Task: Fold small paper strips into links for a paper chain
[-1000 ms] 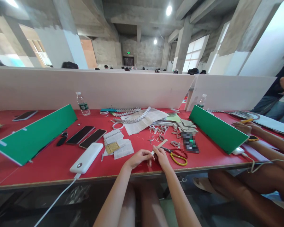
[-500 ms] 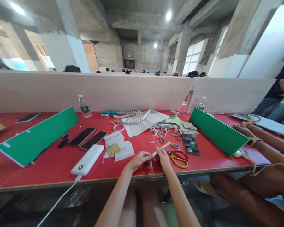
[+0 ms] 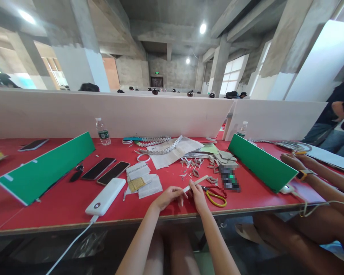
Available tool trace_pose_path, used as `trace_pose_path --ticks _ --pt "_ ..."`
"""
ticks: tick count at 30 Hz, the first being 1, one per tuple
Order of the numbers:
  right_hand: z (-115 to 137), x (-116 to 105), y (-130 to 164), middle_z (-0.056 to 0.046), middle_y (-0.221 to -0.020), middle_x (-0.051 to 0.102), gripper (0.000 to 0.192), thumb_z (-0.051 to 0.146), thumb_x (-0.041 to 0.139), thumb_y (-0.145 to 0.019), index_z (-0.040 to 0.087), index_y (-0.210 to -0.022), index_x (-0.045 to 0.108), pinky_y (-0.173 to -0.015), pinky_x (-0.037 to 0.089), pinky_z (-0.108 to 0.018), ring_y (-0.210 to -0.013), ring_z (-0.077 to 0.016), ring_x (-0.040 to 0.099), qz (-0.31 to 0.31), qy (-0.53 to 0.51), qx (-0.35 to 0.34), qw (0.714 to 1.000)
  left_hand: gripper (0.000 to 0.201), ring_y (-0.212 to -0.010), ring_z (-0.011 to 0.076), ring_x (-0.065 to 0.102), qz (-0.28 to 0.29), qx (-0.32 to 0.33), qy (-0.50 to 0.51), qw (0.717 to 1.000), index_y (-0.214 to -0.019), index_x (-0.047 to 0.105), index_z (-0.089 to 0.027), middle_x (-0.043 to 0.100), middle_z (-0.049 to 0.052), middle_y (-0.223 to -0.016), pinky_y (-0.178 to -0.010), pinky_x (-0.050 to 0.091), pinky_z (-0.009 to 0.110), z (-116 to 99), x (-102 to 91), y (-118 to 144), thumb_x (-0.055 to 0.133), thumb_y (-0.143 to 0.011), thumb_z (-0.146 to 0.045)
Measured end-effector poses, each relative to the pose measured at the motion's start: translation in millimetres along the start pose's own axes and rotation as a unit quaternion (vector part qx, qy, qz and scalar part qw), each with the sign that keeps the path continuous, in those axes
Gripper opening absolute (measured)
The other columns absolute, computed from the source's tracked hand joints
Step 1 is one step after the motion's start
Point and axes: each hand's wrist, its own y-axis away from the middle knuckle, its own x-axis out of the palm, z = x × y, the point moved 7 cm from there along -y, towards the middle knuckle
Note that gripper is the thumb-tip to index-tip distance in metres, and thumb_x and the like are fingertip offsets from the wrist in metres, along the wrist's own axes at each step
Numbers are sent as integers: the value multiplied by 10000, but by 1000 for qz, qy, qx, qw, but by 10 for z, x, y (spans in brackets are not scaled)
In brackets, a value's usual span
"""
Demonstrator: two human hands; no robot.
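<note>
Between my hands a narrow paper strip (image 3: 200, 180) slants up to the right over the red table. My left hand (image 3: 169, 196) pinches its lower left end. My right hand (image 3: 197, 194) has thumb and fingers closed on its middle. Scissors with red and yellow handles (image 3: 216, 194) lie just right of my right hand. Beyond the hands are several small folded paper pieces (image 3: 195, 172) and scraps. Farther back, a zigzag chain of folded paper (image 3: 174, 143) rests on a large paper sheet (image 3: 186, 149).
Left of my hands lie printed papers (image 3: 150, 185), a white power bank (image 3: 106, 196) with a cable, and two phones (image 3: 114, 172). Green dividers (image 3: 50, 166) stand on both sides. A water bottle (image 3: 103, 133) stands behind. Another person's hands (image 3: 295, 160) are beyond the right divider.
The view has tilted slightly, so everything sits a little lower. Both my hands keep their hold on the paper strip, with hardly any movement.
</note>
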Motion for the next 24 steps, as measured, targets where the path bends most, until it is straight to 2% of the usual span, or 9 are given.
trace_pose_path --ticks 10,13,20,24 --pt "46 26 -13 73 -404 337 472 602 525 -714 206 -504 376 -442 221 -243 -412 -85 281 8 55 -34 998 328 -519 122 548 -28 -3 26 999 -725 587 -124 581 13 -566 -565 422 243 6 -27 -17 644 -694 -446" --pt "39 43 -22 74 -426 339 455 599 517 -718 203 -530 397 -444 228 -239 -423 -86 281 12 81 -46 996 315 -492 111 532 -18 0 16 1000 -716 590 -127 571 6 -534 -538 396 226 3 -26 -15 626 -715 -439" --pt "1 192 -47 49 -452 386 433 528 548 -714 181 -481 435 -481 244 -235 -486 -99 341 76 215 -87 970 282 -435 85 468 1 17 4 1000 -729 605 -126 530 -15 -472 -479 329 203 -15 -37 -9 592 -753 -406" --pt "26 153 -39 50 -467 375 407 506 539 -738 181 -513 441 -482 243 -232 -489 -96 328 56 197 -98 974 278 -448 86 474 -11 15 10 1000 -733 601 -126 533 -14 -502 -500 354 210 -1 -38 -18 594 -750 -404"
